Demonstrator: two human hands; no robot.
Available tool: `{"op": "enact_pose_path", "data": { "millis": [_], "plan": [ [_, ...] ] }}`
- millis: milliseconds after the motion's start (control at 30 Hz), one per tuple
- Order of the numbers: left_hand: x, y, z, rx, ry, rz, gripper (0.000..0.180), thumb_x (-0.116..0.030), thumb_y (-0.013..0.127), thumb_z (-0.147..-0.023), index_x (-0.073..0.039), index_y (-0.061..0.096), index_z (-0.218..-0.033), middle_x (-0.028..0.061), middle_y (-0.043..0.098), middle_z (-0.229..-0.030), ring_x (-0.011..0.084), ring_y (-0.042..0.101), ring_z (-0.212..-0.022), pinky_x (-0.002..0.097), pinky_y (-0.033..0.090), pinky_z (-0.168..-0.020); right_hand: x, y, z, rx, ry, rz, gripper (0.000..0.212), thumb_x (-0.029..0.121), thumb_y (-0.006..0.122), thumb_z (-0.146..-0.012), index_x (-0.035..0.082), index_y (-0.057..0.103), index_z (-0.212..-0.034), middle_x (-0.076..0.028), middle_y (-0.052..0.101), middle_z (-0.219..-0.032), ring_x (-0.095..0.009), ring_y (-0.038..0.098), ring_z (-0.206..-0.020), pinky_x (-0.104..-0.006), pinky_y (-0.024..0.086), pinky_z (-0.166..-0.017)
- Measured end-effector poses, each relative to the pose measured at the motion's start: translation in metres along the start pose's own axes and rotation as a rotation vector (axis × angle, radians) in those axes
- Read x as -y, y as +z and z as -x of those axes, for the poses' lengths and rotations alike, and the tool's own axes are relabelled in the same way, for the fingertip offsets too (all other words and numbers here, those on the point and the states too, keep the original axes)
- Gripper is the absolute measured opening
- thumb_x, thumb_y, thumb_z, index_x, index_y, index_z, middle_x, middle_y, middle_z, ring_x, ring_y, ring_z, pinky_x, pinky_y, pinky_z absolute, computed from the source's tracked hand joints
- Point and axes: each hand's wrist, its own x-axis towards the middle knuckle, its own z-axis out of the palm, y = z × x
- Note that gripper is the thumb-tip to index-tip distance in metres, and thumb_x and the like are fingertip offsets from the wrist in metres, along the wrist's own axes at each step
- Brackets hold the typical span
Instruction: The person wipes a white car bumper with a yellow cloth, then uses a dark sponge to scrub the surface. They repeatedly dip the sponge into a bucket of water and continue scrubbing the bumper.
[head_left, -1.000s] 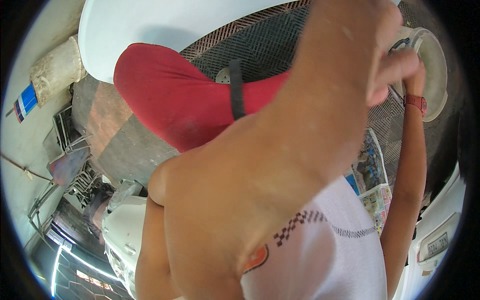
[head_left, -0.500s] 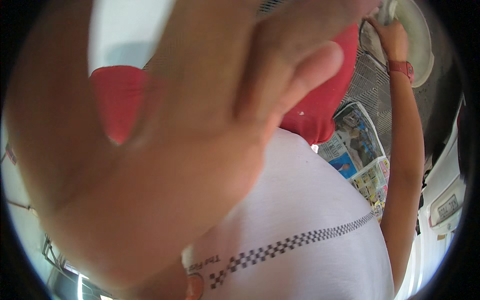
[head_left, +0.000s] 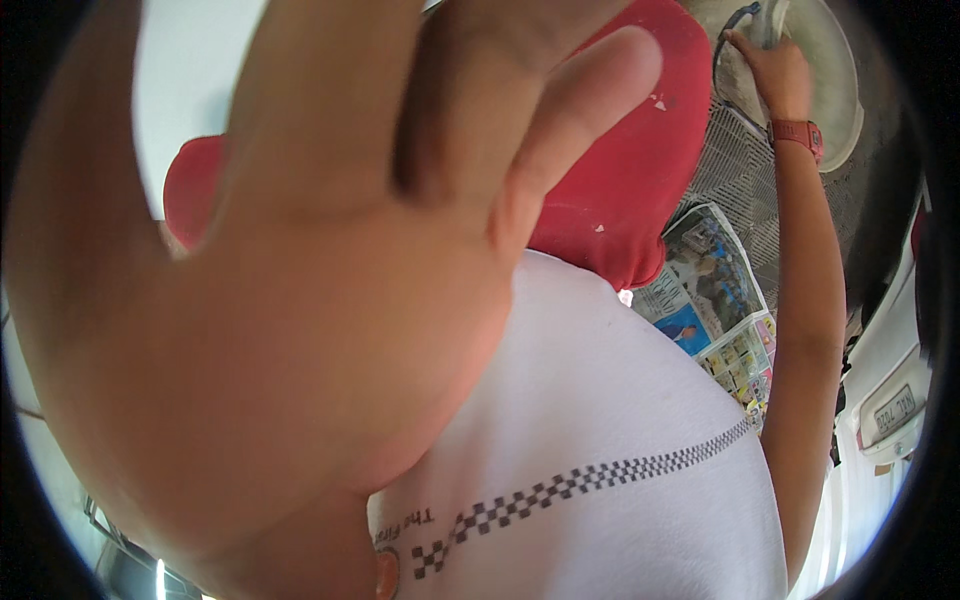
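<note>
My left hand [head_left: 300,330] is very close to the view, palm showing, fingers stretched and apart with nothing held. It hides much of the left side. At the upper right, my right hand [head_left: 783,78], with a red watch [head_left: 797,132] on its wrist, reaches over a pale round basin [head_left: 845,100]. Its fingers are bent at a greyish object [head_left: 768,25] in the basin, whose kind I cannot make out. A dark curved strip [head_left: 722,72] runs beside the fingers.
Red cloth covers my bent legs [head_left: 630,150], below a white shirt [head_left: 600,400]. Newspaper sheets [head_left: 715,265] lie on a grey patterned mat [head_left: 745,170]. A white vehicle [head_left: 890,410] with a plate stands at the right edge.
My left hand has shifted a little left, showing more of the red cloth. My right hand stays at the basin, and the greyish object beside it shows more clearly.
</note>
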Motion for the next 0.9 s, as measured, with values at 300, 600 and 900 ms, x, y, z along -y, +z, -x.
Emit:
{"op": "enact_pose_path", "data": {
  "millis": [300,600,900],
  "plan": [
    [-0.022,0.025,-0.034,-0.221,-0.051,0.099,0.120,-0.068,0.072,-0.092,-0.016,0.001,-0.174,0.0263,0.020,-0.176,0.0448,0.032,-0.159,0.0543,0.031,-0.128,0.001,0.006,0.006,-0.032,0.017,-0.095,0.075,0.062,0.087,-0.079,-0.009,0.075,-0.098,-0.032,0.075,-0.091,-0.049,0.075,-0.090,-0.0524,0.060,-0.078],
    [0.014,-0.030,-0.051,0.016,0.022,-0.541,0.156,-0.083,0.088,-0.050,-0.006,0.025,-0.170,0.0214,0.028,-0.175,0.0406,0.036,-0.158,0.0539,0.029,-0.128,0.025,-0.010,0.016,0.025,0.210,-0.121,0.060,0.048,0.088,-0.080,0.000,0.076,-0.113,-0.027,0.078,-0.104,-0.043,0.076,-0.099,-0.0511,0.062,-0.088],
    [-0.072,-0.075,-0.068,-0.203,0.458,-0.732,0.100,-0.065,0.065,-0.097,0.008,0.039,-0.160,0.0236,0.040,-0.169,0.0359,0.041,-0.156,0.0535,0.030,-0.129,0.011,0.003,0.005,0.142,0.128,-0.135,0.051,0.037,0.085,-0.076,-0.006,0.076,-0.102,-0.032,0.076,-0.100,-0.046,0.075,-0.096,-0.0516,0.060,-0.090]
  ]
}}
